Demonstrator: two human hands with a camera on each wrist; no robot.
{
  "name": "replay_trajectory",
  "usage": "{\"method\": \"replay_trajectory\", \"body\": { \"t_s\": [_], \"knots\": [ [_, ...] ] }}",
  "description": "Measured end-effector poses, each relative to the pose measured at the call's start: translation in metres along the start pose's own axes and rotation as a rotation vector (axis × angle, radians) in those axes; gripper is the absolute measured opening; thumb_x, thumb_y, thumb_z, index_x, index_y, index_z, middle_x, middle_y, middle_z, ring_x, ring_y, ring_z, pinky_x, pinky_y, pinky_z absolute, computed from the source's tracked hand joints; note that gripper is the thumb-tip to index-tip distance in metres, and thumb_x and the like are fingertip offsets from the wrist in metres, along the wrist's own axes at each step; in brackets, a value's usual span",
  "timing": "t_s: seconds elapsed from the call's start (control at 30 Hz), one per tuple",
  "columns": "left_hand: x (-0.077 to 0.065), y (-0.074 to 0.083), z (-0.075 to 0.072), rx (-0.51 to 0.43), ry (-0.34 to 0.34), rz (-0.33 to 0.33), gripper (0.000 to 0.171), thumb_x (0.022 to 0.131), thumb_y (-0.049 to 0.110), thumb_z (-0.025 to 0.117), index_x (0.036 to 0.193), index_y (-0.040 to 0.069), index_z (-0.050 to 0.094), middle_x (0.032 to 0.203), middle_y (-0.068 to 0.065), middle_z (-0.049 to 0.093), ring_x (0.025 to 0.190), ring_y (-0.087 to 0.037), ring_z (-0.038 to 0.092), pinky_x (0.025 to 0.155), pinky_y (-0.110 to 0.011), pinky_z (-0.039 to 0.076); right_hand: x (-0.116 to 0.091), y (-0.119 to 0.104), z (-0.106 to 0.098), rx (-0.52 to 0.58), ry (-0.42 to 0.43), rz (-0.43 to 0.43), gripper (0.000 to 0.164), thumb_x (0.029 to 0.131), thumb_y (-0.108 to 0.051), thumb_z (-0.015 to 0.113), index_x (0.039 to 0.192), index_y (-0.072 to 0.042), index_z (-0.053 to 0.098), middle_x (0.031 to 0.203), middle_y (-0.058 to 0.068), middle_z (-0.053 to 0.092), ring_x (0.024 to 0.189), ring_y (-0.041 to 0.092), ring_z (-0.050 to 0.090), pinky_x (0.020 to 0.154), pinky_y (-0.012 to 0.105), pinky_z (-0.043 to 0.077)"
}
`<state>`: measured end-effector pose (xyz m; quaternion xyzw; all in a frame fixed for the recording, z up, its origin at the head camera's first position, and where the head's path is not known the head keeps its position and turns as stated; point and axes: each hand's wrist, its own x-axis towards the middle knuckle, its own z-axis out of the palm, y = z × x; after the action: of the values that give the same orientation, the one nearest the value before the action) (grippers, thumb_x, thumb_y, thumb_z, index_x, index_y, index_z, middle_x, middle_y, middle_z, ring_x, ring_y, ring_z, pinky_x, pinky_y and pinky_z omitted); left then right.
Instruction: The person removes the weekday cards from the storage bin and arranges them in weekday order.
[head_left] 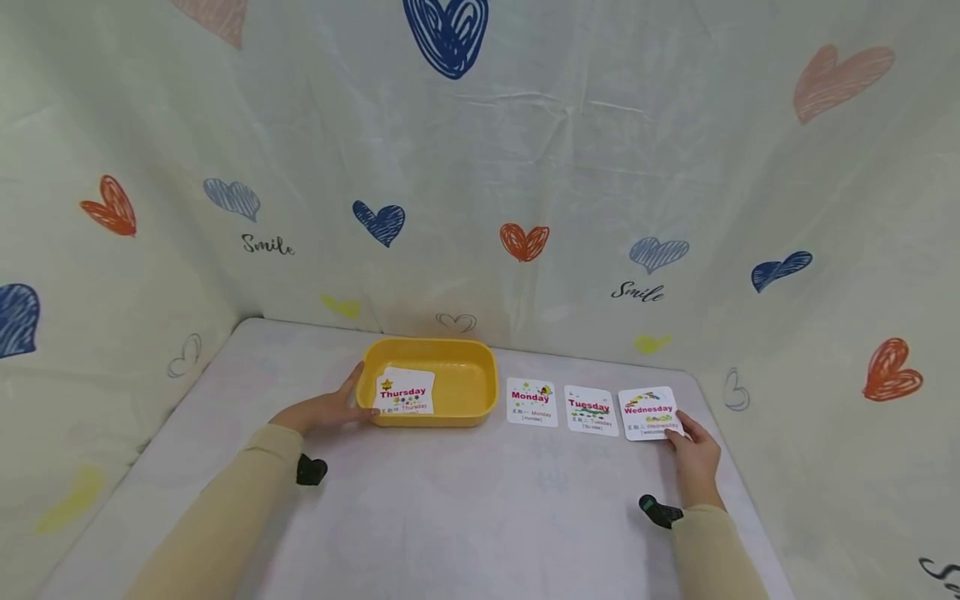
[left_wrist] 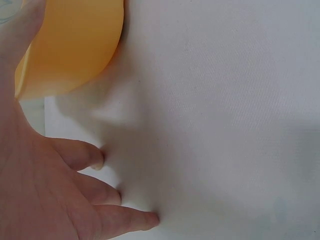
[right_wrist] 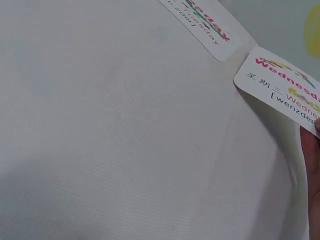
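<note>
Wednesday card (head_left: pixel 645 402), probably light, stiff, best held by its edges, is pinched by the right hand (head_left: pixel 697 462) near the desk's (head_left: pixel 480 517) far right corner; the tray (head_left: pixel 465 383) is touched by the spread left hand (head_left: pixel 324 410).

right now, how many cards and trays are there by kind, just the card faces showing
Cards: 4 (Monday card, Tuesday card, Wednesday card, Thursday card)
Yellow tray: 1
Total: 5

Whether more cards lie under Thursday can't be told.
</note>
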<state>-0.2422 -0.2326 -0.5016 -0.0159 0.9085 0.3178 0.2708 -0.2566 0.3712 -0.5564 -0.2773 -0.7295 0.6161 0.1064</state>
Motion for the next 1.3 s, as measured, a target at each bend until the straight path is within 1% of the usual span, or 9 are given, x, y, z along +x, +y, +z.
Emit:
{"method": "replay_trajectory", "body": {
  "t_s": [0.2, 0.37, 0.47, 0.63, 0.73, 0.9, 1.07, 1.23, 1.3],
  "knots": [
    [0.000, 0.001, -0.001, -0.014, -0.011, -0.009, 0.112, 0.087, 0.064, 0.058, 0.153, 0.017, -0.020, 0.155, -0.033, 0.007, 0.135, -0.059, 0.018, 0.105, -0.073, 0.016, 0.003, 0.006, 0.001, -0.168, 0.031, -0.086, 0.055, 0.087, 0.006, 0.063, 0.140, 0.001, 0.050, 0.132, 0.020, 0.050, 0.092, 0.011, 0.050, 0.068, 0.008, 0.049],
    [0.000, 0.002, -0.001, -0.019, -0.017, -0.011, 0.112, 0.087, 0.064, 0.058, 0.153, 0.017, -0.021, 0.156, -0.033, 0.008, 0.136, -0.058, 0.017, 0.106, -0.072, 0.016, 0.005, 0.010, 0.001, -0.305, 0.046, -0.141, 0.057, 0.086, 0.002, 0.067, 0.140, 0.003, 0.049, 0.127, 0.023, 0.052, 0.101, 0.023, 0.048, 0.061, 0.006, 0.042],
    [-0.005, 0.005, -0.002, -0.013, -0.015, 0.001, 0.111, 0.089, 0.062, 0.057, 0.152, 0.016, -0.021, 0.155, -0.034, 0.008, 0.136, -0.059, 0.017, 0.105, -0.072, 0.016, 0.006, 0.011, 0.001, -0.338, 0.040, -0.139, 0.058, 0.087, 0.000, 0.066, 0.142, 0.003, 0.046, 0.132, 0.026, 0.049, 0.108, 0.029, 0.046, 0.069, 0.013, 0.043],
    [-0.017, 0.014, -0.002, -0.032, -0.019, 0.007, 0.109, 0.090, 0.059, 0.058, 0.152, 0.014, -0.020, 0.154, -0.035, 0.007, 0.136, -0.059, 0.016, 0.105, -0.073, 0.016, 0.005, 0.011, 0.001, -0.401, 0.031, -0.147, 0.058, 0.088, 0.001, 0.063, 0.142, 0.006, 0.043, 0.139, 0.031, 0.042, 0.115, 0.037, 0.041, 0.091, 0.044, 0.042],
    [-0.021, 0.017, -0.002, -0.027, -0.020, 0.007, 0.110, 0.089, 0.060, 0.057, 0.152, 0.014, -0.019, 0.154, -0.036, 0.009, 0.135, -0.059, 0.018, 0.105, -0.073, 0.017, 0.004, 0.012, 0.002, -0.422, 0.027, -0.163, 0.059, 0.088, 0.002, 0.063, 0.142, 0.008, 0.041, 0.141, 0.033, 0.040, 0.120, 0.041, 0.039, 0.101, 0.054, 0.037],
    [-0.019, 0.016, -0.002, -0.004, -0.016, -0.002, 0.110, 0.089, 0.062, 0.056, 0.152, 0.014, -0.020, 0.154, -0.036, 0.010, 0.134, -0.059, 0.020, 0.104, -0.073, 0.018, 0.005, 0.012, 0.004, -0.430, 0.020, -0.180, 0.059, 0.088, 0.004, 0.062, 0.142, 0.010, 0.039, 0.141, 0.034, 0.037, 0.130, 0.048, 0.036, 0.106, 0.057, 0.032],
    [-0.018, 0.014, -0.003, -0.002, -0.016, -0.010, 0.111, 0.089, 0.062, 0.056, 0.152, 0.013, -0.020, 0.154, -0.035, 0.008, 0.135, -0.059, 0.018, 0.105, -0.073, 0.017, 0.007, 0.015, 0.006, -0.419, 0.027, -0.155, 0.059, 0.089, 0.005, 0.061, 0.143, 0.009, 0.038, 0.141, 0.034, 0.036, 0.134, 0.049, 0.032, 0.109, 0.056, 0.030],
    [-0.016, 0.012, -0.003, -0.004, -0.015, -0.016, 0.112, 0.088, 0.063, 0.057, 0.152, 0.014, -0.020, 0.154, -0.036, 0.009, 0.135, -0.060, 0.018, 0.104, -0.073, 0.017, 0.009, 0.018, 0.007, -0.429, 0.025, -0.170, 0.058, 0.089, 0.004, 0.062, 0.142, 0.010, 0.038, 0.139, 0.034, 0.037, 0.133, 0.050, 0.032, 0.109, 0.056, 0.029],
    [-0.015, 0.012, -0.003, -0.005, -0.015, -0.016, 0.112, 0.088, 0.064, 0.057, 0.152, 0.014, -0.020, 0.154, -0.036, 0.009, 0.135, -0.060, 0.018, 0.104, -0.073, 0.018, 0.009, 0.018, 0.007, -0.436, 0.027, -0.181, 0.058, 0.089, 0.003, 0.062, 0.142, 0.011, 0.038, 0.137, 0.034, 0.039, 0.130, 0.048, 0.036, 0.107, 0.057, 0.031]
  ]
}}
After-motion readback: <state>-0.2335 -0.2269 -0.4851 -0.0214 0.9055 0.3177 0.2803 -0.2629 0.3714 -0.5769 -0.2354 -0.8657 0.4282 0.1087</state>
